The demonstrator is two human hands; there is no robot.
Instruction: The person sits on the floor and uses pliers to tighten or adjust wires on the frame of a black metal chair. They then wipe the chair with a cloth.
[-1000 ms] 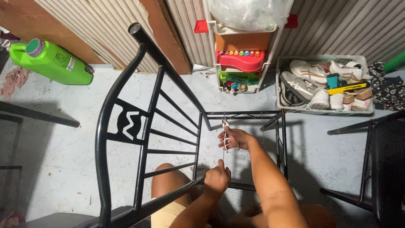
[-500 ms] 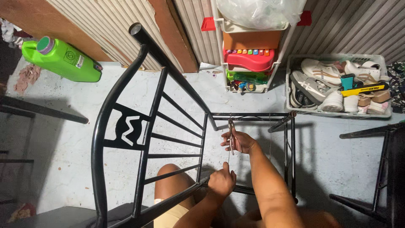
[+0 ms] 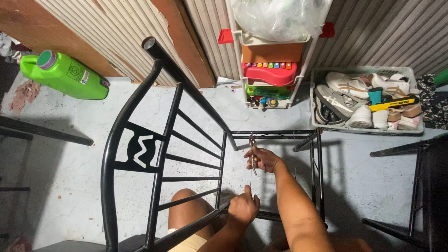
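A black metal chair frame (image 3: 164, 140) lies tilted in front of me, its seat an open rectangle of thin bars (image 3: 275, 134). My right hand (image 3: 265, 159) is inside that opening, just below the far bar, gripping a slim pliers-like metal tool (image 3: 252, 145). A thin cord (image 3: 250, 178) runs straight down from the tool to my left hand (image 3: 243, 208). That hand pinches the cord's lower end by the near bar of the seat. My bare knee (image 3: 186, 209) shows under the backrest slats.
A green plastic jug (image 3: 65, 77) lies on the concrete floor at the far left. A white rack (image 3: 273, 65) with toys and a plastic basket of shoes (image 3: 368, 100) stand against the corrugated wall. Another black frame (image 3: 417, 186) is at the right, and a dark bar (image 3: 42, 131) at the left.
The view has drifted slightly. Both hands stay at the seat opening, the left one a little lower along the cord.
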